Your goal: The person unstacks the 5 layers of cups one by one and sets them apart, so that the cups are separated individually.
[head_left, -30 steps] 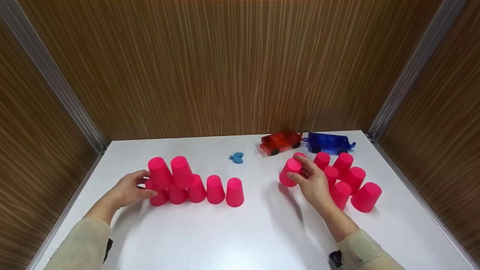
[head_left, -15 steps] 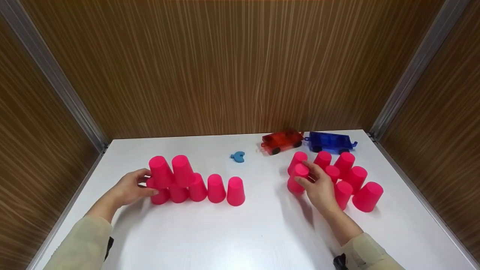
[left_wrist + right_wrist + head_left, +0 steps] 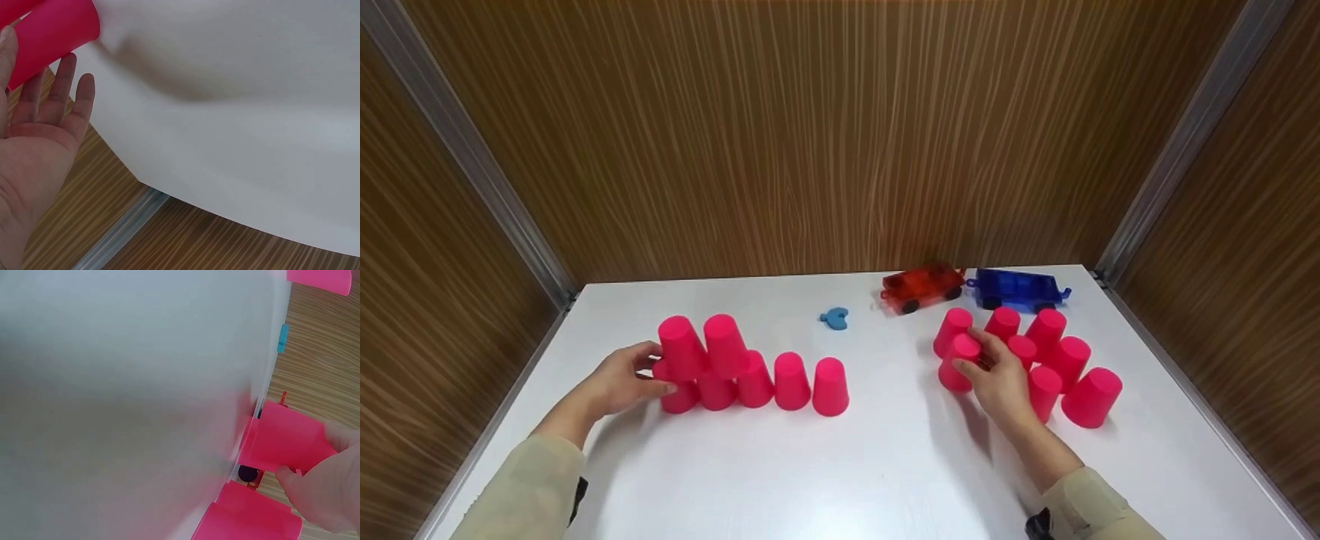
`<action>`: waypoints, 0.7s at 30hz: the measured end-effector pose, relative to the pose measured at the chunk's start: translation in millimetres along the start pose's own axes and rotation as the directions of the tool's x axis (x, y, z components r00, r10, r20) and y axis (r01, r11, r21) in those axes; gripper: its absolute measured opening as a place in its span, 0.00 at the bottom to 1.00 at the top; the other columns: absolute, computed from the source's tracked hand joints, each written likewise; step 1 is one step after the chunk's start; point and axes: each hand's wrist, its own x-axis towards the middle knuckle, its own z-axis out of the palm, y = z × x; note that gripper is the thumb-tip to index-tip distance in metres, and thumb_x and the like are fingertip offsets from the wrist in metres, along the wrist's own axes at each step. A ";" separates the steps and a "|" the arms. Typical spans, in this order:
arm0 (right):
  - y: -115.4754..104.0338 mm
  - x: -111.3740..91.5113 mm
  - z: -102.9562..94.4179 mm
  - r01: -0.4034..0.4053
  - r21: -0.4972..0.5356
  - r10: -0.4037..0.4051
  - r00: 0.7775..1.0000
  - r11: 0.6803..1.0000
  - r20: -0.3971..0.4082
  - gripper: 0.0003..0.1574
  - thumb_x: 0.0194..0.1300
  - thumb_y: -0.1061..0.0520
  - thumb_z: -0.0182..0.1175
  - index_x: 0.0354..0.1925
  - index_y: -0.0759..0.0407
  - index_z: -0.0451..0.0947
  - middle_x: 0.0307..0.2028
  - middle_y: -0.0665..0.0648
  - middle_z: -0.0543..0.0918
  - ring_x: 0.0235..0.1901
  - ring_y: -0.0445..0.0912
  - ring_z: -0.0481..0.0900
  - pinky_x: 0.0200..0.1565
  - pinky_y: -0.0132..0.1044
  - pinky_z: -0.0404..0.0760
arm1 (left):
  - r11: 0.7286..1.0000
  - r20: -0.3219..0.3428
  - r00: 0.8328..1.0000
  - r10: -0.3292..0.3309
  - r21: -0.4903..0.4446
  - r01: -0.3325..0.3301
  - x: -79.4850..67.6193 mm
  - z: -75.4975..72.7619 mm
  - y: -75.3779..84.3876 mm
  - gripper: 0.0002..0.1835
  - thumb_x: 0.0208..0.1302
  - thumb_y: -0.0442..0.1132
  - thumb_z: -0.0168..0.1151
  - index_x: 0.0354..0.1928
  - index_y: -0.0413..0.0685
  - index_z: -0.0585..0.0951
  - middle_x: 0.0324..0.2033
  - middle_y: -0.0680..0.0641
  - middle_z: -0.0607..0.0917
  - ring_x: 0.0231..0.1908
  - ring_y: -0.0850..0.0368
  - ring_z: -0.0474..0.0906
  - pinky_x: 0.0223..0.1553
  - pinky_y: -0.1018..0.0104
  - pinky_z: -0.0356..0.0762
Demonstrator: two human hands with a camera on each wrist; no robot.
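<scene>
Pink cup [image 3: 953,375] in the right hand [image 3: 1003,384] was mouth-down, its long axis nearly upright, between the middle and the right edge of the white table [image 3: 780,472]; thumb and fingers pinched it. Toward the left edge, the left hand [image 3: 619,381] held the leftmost bottom cup [image 3: 679,399] between thumb and fingers. Left wrist view showed the palm [image 3: 34,163] and straight little finger [image 3: 83,101], both hidden from the head view.

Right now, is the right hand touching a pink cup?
Touching: the right wrist view shows the right hand gripping the pink cup, its digits against the cup's surface.
</scene>
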 end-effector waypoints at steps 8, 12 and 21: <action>-0.5 4.3 -1.7 -0.014 -0.011 0.014 1.000 1.000 0.001 0.47 0.74 0.59 0.67 0.83 0.51 0.59 0.75 0.62 0.68 0.72 0.60 0.67 0.72 0.53 0.71 | 1.000 -0.016 1.000 0.017 -0.008 -0.017 2.4 -0.7 -0.5 0.35 0.63 0.40 0.79 0.69 0.39 0.73 0.63 0.34 0.79 0.65 0.33 0.75 0.60 0.46 0.82; -0.2 4.6 -1.2 0.000 -0.018 0.000 1.000 1.000 -0.005 0.47 0.74 0.59 0.68 0.83 0.52 0.59 0.75 0.63 0.69 0.72 0.60 0.67 0.71 0.53 0.71 | 1.000 -0.021 0.999 0.028 -0.009 -0.028 2.1 -0.8 -1.8 0.34 0.63 0.39 0.78 0.68 0.38 0.74 0.62 0.34 0.80 0.63 0.33 0.76 0.59 0.47 0.83; 3.2 3.8 -3.1 -0.011 -0.017 0.011 1.000 1.000 -0.015 0.49 0.73 0.58 0.68 0.83 0.50 0.58 0.75 0.62 0.68 0.72 0.59 0.67 0.70 0.52 0.74 | 1.000 -0.016 1.000 0.014 -0.014 -0.014 2.1 0.9 -1.1 0.36 0.63 0.40 0.79 0.69 0.39 0.73 0.62 0.34 0.80 0.62 0.34 0.78 0.59 0.46 0.82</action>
